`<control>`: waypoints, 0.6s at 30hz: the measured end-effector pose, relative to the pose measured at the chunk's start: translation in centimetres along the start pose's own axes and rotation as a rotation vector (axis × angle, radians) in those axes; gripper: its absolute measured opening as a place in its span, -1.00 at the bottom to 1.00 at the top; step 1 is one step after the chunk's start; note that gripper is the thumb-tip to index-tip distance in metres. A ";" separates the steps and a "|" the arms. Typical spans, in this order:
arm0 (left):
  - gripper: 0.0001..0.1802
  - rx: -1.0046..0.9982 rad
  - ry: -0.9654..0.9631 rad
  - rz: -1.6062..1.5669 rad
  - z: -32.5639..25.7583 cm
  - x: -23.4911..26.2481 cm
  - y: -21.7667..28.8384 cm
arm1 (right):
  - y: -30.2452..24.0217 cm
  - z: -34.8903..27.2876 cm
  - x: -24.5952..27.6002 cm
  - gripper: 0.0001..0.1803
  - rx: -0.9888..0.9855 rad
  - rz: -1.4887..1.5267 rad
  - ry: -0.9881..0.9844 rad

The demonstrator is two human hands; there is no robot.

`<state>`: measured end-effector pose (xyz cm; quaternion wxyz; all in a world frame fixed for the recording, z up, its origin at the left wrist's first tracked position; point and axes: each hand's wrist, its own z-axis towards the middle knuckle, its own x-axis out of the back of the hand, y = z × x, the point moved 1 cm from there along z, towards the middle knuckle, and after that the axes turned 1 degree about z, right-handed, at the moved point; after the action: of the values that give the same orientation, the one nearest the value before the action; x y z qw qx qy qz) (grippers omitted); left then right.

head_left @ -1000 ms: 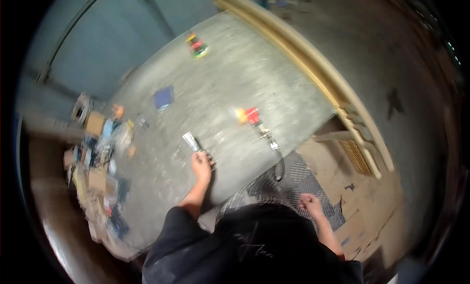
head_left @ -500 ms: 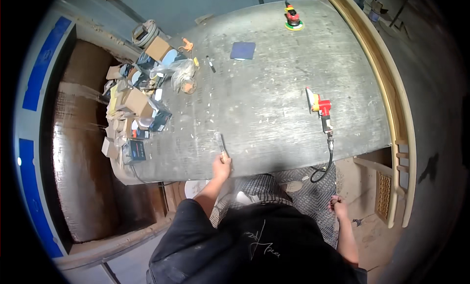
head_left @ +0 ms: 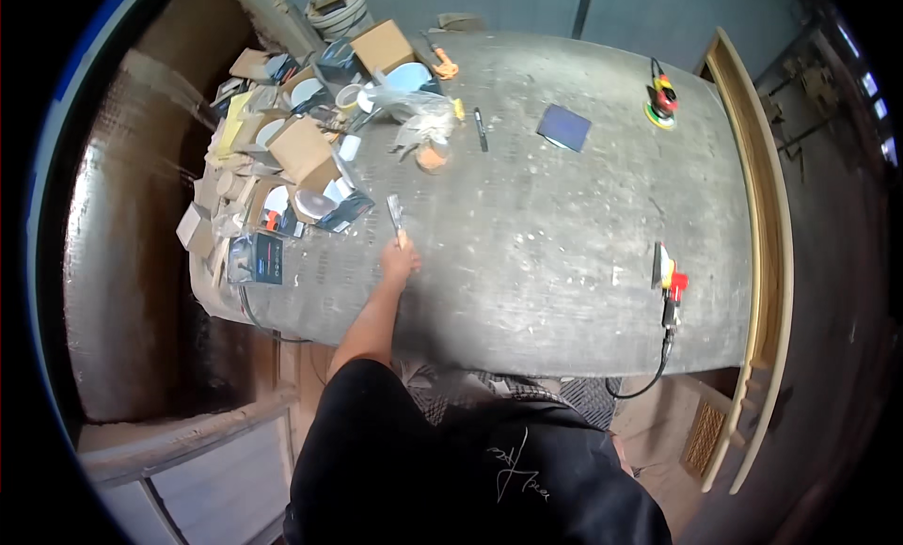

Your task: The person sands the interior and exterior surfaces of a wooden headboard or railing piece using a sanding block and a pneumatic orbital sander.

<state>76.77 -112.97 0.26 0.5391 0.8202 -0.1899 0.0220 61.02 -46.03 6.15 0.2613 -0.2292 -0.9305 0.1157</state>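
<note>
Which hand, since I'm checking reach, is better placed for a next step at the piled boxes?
Likely the left: the left hand is over the table, near the boxes, though it already grips a handled tool. The right hand can't be made out.

a wide fisheye camera, the left of two worn on the person's head, looks down from above, by the near edge of the grey table (head_left: 527, 272). it faces forward across the table, near enough that the table spans most of the view's width, yet far enough to take in the wall (head_left: 499, 4) beyond the table's far edge. short of the table's near edge, the wearer's black shirt (head_left: 451, 460) fills the bottom.
</note>
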 end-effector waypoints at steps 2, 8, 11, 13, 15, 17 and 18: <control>-0.67 -0.125 -0.099 0.088 3.3 0.4 2.7 | 0.0 4.0 -0.5 -0.83 -0.013 0.299 -0.101; -0.36 -1.010 0.404 0.762 3.0 2.2 9.4 | -8.5 4.7 0.5 -0.77 0.201 0.217 -0.145; -0.34 -0.970 0.552 0.880 2.6 4.4 14.6 | -12.0 4.3 1.2 -0.73 0.103 0.099 -0.131; -0.36 -0.895 0.553 0.931 4.1 6.0 15.2 | -13.3 4.3 0.8 -0.71 0.101 0.038 -0.112; -0.38 -0.889 0.565 0.773 6.3 7.7 13.8 | -14.1 4.2 0.4 -0.71 0.072 0.015 -0.107; -0.38 -0.825 0.523 0.623 7.4 8.5 12.4 | -14.5 4.7 0.0 -0.63 0.049 0.004 -0.150; -0.45 -0.880 0.505 0.669 7.5 8.9 11.5 | -14.7 4.7 -0.3 -0.63 0.047 -0.034 -0.160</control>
<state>79.93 -126.25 9.35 0.8198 0.3856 -0.2951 0.3036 53.28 -59.39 7.01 0.1933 -0.1972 -0.9492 0.1510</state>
